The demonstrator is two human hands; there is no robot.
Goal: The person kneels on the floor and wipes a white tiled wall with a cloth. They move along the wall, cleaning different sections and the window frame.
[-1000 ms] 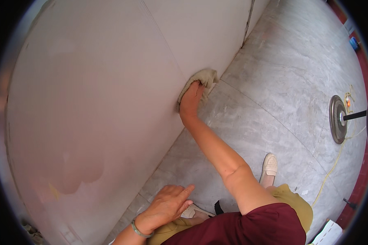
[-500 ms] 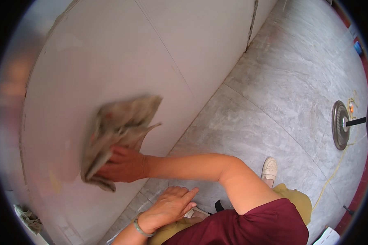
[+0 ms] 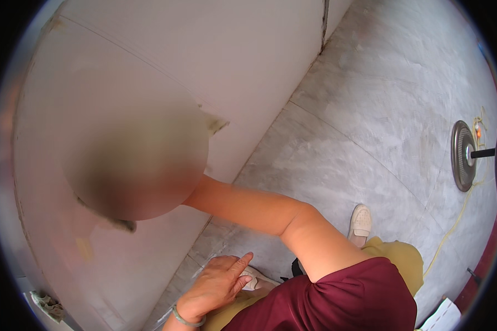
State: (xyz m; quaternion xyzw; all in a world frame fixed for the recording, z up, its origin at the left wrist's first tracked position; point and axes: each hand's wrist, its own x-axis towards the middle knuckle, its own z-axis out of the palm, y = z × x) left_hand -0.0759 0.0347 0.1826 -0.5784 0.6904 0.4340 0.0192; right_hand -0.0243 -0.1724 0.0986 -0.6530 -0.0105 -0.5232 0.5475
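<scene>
Right of cloth (image 3: 217,124), stand (image 3: 463,157), yellow cord (image 3: 454,224)

Left of the round base (image 3: 460,156), a grey floor (image 3: 342,160) is stretching to a pale wall (image 3: 243,55). Below the base, a yellow cord (image 3: 451,230) is trailing; below and right of the base, a red strip (image 3: 488,248) is curving.

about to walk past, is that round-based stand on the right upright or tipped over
Upright: the round base sits flat on the floor, with the black pole rising from it.
</scene>
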